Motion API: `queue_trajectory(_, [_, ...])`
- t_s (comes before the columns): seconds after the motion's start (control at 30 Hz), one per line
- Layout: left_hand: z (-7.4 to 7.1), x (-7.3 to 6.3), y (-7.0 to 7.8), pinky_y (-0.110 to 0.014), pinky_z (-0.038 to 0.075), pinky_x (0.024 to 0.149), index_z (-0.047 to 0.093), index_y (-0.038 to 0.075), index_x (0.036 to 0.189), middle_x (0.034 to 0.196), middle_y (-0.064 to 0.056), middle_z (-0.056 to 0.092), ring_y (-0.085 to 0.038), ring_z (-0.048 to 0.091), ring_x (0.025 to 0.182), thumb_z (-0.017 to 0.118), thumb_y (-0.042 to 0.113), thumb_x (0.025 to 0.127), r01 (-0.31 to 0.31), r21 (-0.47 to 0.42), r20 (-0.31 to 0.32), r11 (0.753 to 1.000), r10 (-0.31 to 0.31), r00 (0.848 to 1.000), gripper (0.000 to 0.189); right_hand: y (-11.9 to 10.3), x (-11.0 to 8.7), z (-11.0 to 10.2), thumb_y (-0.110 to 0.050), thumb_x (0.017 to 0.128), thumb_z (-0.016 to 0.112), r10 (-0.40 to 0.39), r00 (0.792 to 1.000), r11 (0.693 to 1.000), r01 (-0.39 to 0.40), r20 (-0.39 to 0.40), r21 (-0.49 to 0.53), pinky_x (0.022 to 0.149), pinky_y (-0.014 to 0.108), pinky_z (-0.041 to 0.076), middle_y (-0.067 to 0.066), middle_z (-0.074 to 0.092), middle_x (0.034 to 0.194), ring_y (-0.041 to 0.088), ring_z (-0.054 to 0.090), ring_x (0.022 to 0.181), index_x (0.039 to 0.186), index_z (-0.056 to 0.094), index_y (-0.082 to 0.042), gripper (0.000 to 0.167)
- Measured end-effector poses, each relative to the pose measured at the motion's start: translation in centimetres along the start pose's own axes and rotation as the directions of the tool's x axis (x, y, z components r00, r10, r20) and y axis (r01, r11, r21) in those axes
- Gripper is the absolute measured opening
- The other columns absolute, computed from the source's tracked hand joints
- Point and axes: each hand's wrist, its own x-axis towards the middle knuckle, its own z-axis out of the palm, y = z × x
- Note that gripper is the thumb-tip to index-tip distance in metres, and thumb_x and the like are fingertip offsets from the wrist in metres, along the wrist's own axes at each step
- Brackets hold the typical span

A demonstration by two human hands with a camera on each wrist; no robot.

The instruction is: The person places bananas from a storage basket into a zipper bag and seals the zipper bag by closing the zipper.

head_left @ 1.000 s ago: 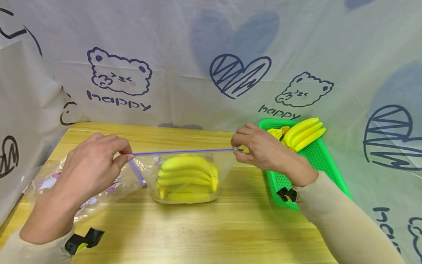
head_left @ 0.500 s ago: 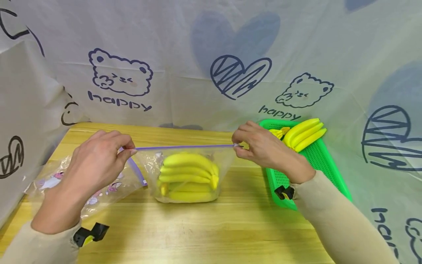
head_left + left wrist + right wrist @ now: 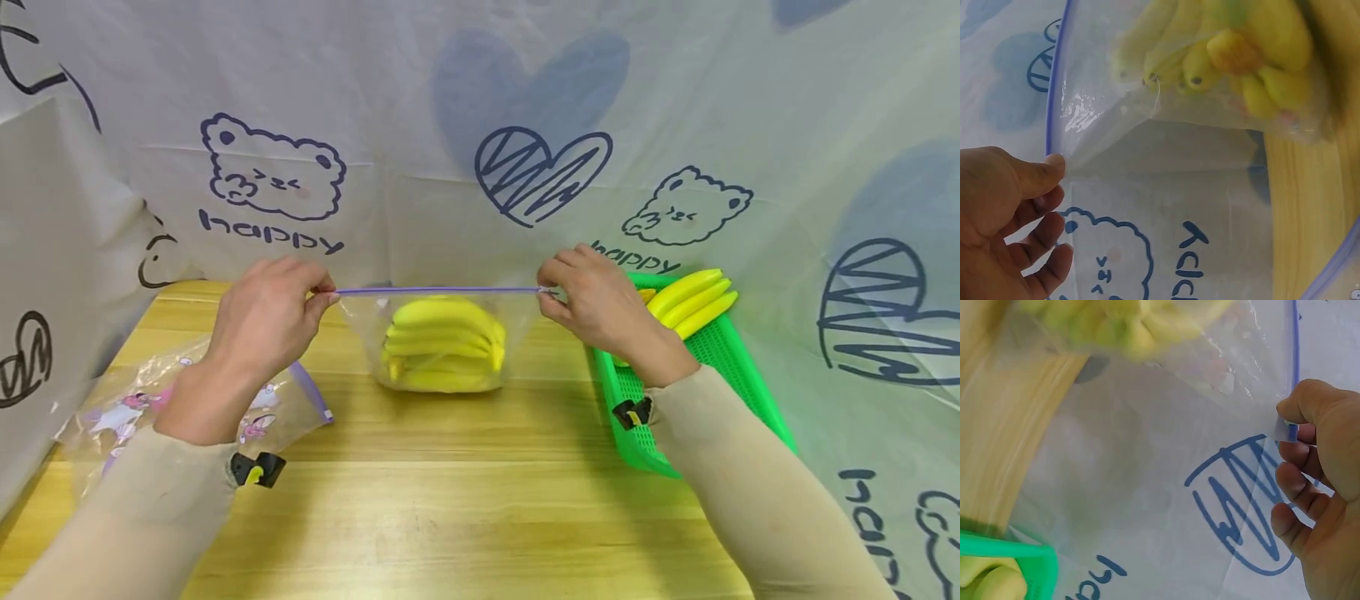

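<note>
A clear zip bag (image 3: 360,317) with a purple zip strip (image 3: 442,290) hangs between both hands, its top edge stretched straight. Inside it lies a bunch of yellow bananas (image 3: 446,342). My left hand (image 3: 273,321) pinches the strip's left end between thumb and forefinger, plain in the left wrist view too. At the other end, my right hand (image 3: 600,304) pinches the corner beside a small white slider (image 3: 1290,424). Whether the bag's bottom touches the table cannot be told.
Another clear bag with printed figures and a purple strip (image 3: 311,392) lies flat on the wooden table (image 3: 450,500) at left. A green basket (image 3: 738,375) holding more bananas (image 3: 690,300) stands at right, partly behind the right arm. A patterned cloth (image 3: 420,100) hangs behind.
Both hands have moved up and away from the body, carrying the filled bag with them. My left hand has also shifted right. The other bag and the basket stay put.
</note>
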Motion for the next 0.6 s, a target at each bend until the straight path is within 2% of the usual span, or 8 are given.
queue_trajectory(0.13, [0.7,-0.5,0.0,-0.05,0.052,0.071,0.074,0.01,0.096,0.098,-0.008,0.073,-0.034,0.062,0.093,0.077,0.012,0.095,-0.069,0.007,-0.021,0.998,0.069,0.997,0.004,-0.1,-1.0,0.3,-0.015,0.098,0.065,0.013,1.0,1.0,-0.013,0.009,-0.004,0.082,0.042,0.048,0.009,0.07,0.096,0.03,0.055,0.087,0.099,0.07,-0.005,0.011])
queue_trajectory(0.3, [0.8,-2.4,0.1,-0.047,0.051,0.067,0.075,0.01,0.093,0.091,-0.005,0.073,-0.031,0.061,0.085,0.08,0.009,0.092,-0.156,0.009,-0.018,0.988,0.156,0.988,0.005,-0.9,-2.5,0.3,-0.017,0.098,0.069,0.006,0.999,1.0,-0.007,0.051,0.025,0.084,0.042,0.048,0.006,0.069,0.096,0.028,0.055,0.089,0.098,0.072,-0.006,0.011])
queue_trajectory(0.6, [0.9,-5.3,1.0,-0.045,0.052,0.073,0.074,0.012,0.09,0.086,-0.001,0.071,-0.027,0.063,0.084,0.084,0.006,0.087,-0.26,0.006,-0.02,0.966,0.26,0.966,0.012,-2.3,-5.2,0.5,-0.018,0.095,0.072,-0.014,0.997,0.999,0.01,0.081,0.051,0.083,0.04,0.051,0.004,0.068,0.095,0.025,0.056,0.09,0.096,0.071,-0.008,0.01])
